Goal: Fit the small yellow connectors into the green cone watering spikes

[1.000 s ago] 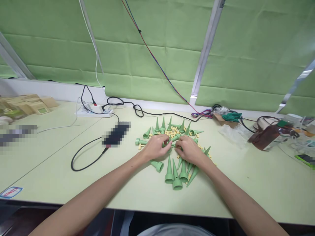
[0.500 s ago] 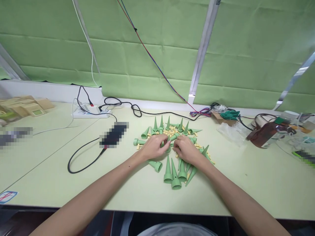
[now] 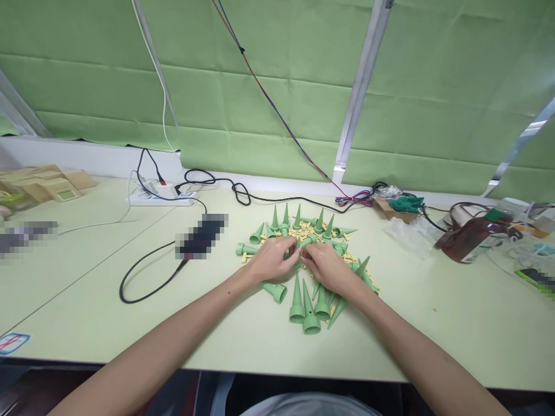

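Observation:
A heap of green plastic cones [image 3: 303, 300] and small yellow pegs [image 3: 306, 233] lies on the pale green table [image 3: 260, 341]. My left hand [image 3: 274, 260] and my right hand [image 3: 326, 264] meet in the middle of the heap, fingers curled and pinched together. The left hand grips a green cone [image 3: 291, 252] whose end shows between the fingers. The right hand pinches something small against it, which I cannot make out. Several cones stand upright in front of and behind the hands.
A black cable [image 3: 143, 277] runs from a blurred device [image 3: 202, 236] to a white power strip [image 3: 160, 199] at the back left. Cardboard boxes [image 3: 47, 182] sit far left. A brown bag [image 3: 466, 240], clear plastic and small items crowd the right. Green blinds hang behind.
Both hands stay together over the heap, and the fingers have shifted slightly. The view has moved a little.

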The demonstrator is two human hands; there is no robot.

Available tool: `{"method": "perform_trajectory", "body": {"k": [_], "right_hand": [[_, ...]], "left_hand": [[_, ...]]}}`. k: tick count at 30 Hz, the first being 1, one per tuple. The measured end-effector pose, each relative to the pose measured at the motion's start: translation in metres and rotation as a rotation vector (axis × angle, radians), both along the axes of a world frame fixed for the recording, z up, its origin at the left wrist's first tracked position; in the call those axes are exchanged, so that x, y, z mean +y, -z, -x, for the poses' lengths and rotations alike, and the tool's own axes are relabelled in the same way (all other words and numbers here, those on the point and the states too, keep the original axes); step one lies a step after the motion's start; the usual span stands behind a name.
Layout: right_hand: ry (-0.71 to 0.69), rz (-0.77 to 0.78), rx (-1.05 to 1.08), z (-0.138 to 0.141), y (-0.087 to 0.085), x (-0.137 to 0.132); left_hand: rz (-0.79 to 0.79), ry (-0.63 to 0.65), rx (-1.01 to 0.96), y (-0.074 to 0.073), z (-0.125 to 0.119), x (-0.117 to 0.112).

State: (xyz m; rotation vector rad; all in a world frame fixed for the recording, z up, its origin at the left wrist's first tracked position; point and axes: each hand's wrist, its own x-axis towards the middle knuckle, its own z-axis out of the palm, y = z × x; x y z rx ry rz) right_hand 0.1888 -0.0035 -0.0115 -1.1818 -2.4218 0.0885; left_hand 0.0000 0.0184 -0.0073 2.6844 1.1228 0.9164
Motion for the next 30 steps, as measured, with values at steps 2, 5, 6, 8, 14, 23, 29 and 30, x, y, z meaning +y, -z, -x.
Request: {"method": "perform_trajectory", "body": {"k": [2,5,6,8,14,23,29,30], "right_hand": [[-0.031,-0.003,0.012,-0.0004,0.0014,0.001],[-0.058,-0.005,0.033,-0.0009,0.0027,0.0019],[-0.064,-0.004,0.038,-0.0009,0.003,0.002],[-0.07,-0.002,0.044,-0.001,0.0035,0.0024],[-0.061,0.004,0.04,-0.0013,0.0042,0.0034],[-0.08,0.013,0.065,-0.0021,0.0047,0.0033],[-0.1,0.019,0.085,-0.0027,0.0038,0.0025],[-0.101,0.02,0.087,-0.0026,0.0037,0.0023]], "left_hand": [[0.0,0.003,-0.002,0.0002,0.0,0.0002],[0.0,0.007,-0.006,0.0009,0.0002,0.0005],[0.0,0.009,-0.007,0.0011,0.0004,0.0006],[-0.002,0.012,-0.007,0.0016,0.0007,0.0006],[-0.008,0.013,-0.008,0.0016,0.0005,0.0005],[-0.007,0.023,-0.025,0.0,-0.0003,-0.0001],[-0.019,0.019,-0.051,0.0004,0.0,-0.0009],[-0.018,0.019,-0.054,0.0004,-0.0002,-0.0011]]}}
